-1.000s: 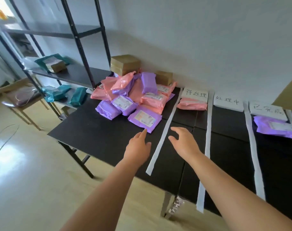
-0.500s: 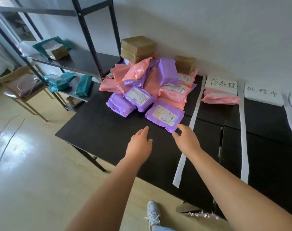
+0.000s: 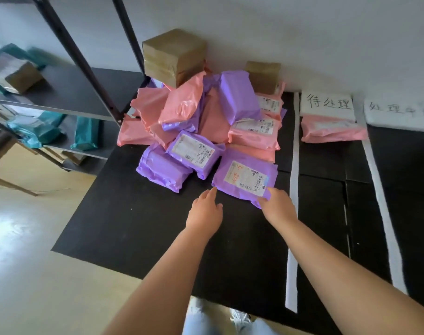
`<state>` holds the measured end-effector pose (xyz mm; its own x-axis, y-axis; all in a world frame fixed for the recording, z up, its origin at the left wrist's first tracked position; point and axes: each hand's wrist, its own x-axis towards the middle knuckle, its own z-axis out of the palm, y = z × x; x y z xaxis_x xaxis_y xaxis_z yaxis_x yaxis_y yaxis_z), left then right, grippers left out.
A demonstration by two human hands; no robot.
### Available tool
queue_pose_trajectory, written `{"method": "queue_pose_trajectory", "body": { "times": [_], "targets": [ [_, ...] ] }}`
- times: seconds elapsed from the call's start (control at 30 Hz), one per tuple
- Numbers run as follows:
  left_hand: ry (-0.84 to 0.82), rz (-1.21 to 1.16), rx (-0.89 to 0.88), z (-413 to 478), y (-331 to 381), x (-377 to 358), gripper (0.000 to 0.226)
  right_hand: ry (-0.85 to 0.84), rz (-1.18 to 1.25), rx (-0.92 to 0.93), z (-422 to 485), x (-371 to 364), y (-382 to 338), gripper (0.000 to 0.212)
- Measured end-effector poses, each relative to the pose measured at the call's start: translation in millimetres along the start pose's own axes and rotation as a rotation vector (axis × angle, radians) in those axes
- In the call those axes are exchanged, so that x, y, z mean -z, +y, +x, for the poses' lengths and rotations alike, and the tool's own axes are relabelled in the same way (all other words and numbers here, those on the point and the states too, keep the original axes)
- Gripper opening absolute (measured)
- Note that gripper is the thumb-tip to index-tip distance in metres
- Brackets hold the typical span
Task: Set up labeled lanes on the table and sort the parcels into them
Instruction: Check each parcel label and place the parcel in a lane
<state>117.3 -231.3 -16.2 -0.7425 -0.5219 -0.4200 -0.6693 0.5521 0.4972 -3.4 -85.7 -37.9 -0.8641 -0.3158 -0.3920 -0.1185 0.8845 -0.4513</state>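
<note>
Black bench (image 3: 133, 226) is standing against a white wall. Left grip (image 3: 204, 213) is reaching in wide, fingers straight, one fingertip touching the near-left corner of the front purple parcel (image 3: 244, 177). Right grip (image 3: 278, 209) is resting on that parcel's near-right corner; can't tell if the thumb is tucking under. Parcel is lying flat, label up, long axis running left-right, directly ahead of both grips. Just right of the parcel, a white strip (image 3: 293, 189) is marking the lane edge. Beyond the strip, a pink parcel (image 3: 331, 132) is sitting below the label card (image 3: 327, 103). Behind the parcel, the pile (image 3: 206, 112) is waiting.
</note>
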Motion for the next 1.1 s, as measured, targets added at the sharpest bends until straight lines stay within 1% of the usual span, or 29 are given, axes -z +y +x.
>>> {"method": "queue_pose_trajectory", "body": {
  "times": [0.17, 0.27, 0.37, 0.5, 0.6, 0.8, 0.87, 0.93, 1.0, 1.1],
  "targets": [
    [-0.092, 0.067, -0.075, 46, -3, 6, 0.057, -0.022, -0.027, -0.158, 14, -4, -2, 0.031],
    [-0.171, 0.091, -0.107, 69, -5, 12, 0.056, -0.046, 0.026, -0.241, 19, -9, -11, 0.029],
    [-0.245, 0.074, -0.11, 86, -7, 13, 0.047, -0.051, 0.098, -0.296, 20, -16, -17, 0.031],
    [-0.318, 0.098, -0.131, 88, -12, 15, 0.044, 0.013, 0.228, -0.38, 19, -20, -22, 0.025],
    [-0.304, 0.079, -0.118, 85, -16, 18, 0.047, 0.126, 0.313, -0.435, 15, -19, -26, 0.024],
    [-0.318, 0.033, -0.102, 69, -16, 25, 0.043, 0.323, 0.267, -0.38, -3, -5, -33, 0.013],
    [-0.328, 0.02, -0.115, 62, -12, 30, 0.043, 0.384, 0.303, -0.356, -11, 6, -37, 0.011],
    [-0.314, -0.015, -0.124, 54, -6, 38, 0.044, 0.439, 0.366, -0.309, -22, 20, -41, 0.005],
    [-0.241, -0.039, -0.159, 45, 3, 51, 0.044, 0.487, 0.397, -0.25, -34, 38, -44, 0.002],
    [-0.034, -0.072, -0.235, 33, 22, 77, 0.046, 0.538, 0.411, -0.129, -53, 67, -51, 0.011]
  ]
}}
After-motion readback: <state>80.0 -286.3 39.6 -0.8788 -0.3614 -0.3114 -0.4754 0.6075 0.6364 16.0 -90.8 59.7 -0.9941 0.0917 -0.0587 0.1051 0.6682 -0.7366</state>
